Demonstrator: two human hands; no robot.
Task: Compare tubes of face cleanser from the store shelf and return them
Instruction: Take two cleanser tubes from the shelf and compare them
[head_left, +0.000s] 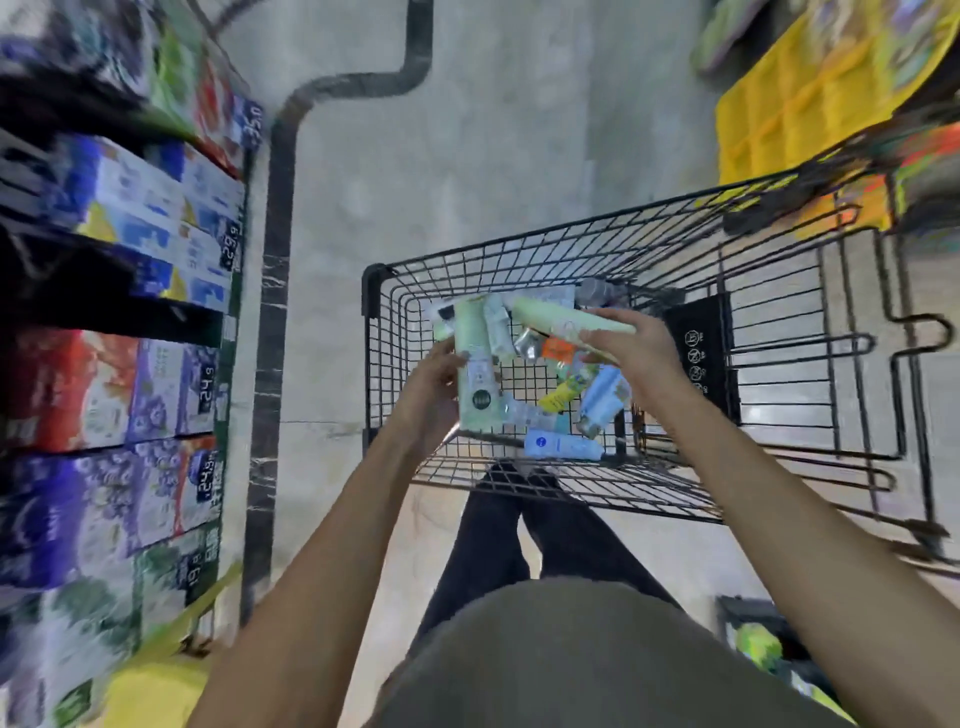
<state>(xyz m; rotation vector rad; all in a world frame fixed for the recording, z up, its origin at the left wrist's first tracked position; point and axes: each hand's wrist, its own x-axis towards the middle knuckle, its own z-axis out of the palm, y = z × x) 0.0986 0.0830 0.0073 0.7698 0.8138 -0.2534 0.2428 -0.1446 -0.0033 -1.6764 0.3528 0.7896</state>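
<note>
Left of the black wire shopping cart (395, 291), store shelves (119, 332) carry blurred boxes with price tags, their print unreadable. Over the cart's left half, the left hand (434, 387) grips a pale green tube (474, 364) from its left side, thumb across the front; the tube's long axis runs near to far, its dark round logo toward the near end. Beside it, over the cart's middle, the right hand (631, 345) holds a light green tube (563, 321) lying crosswise, one end pointing to the cart's far-left corner, the other end hidden under the fingers. Below both hands, on the cart floor, lie more tubes: a white-and-blue Nivea tube (561, 447), a yellow tube (558, 397), a light blue tube (602, 400), others too jumbled to tell. Right of the cart, a yellow crate (779, 104) is blurred.
</note>
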